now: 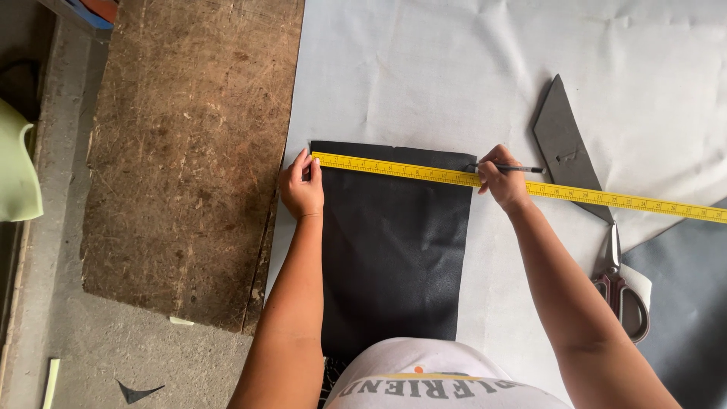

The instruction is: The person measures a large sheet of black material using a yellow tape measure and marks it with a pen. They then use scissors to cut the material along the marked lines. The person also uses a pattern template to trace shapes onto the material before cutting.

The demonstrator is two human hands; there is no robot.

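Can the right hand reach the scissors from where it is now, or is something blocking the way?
Probably yes. The scissors lie uncovered on the grey sheet, just beside the right forearm. The right hand holds a pen and presses the tape measure, so it would have to let go first.

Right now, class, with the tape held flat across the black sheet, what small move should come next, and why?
Probably a short pen mark at the tape's edge: the left hand pins the yellow tape at the black sheet's corner, and the right hand holds the pen beside it.

Left hand (302, 187) flat, right hand (501, 179) pinching (forearms extended)
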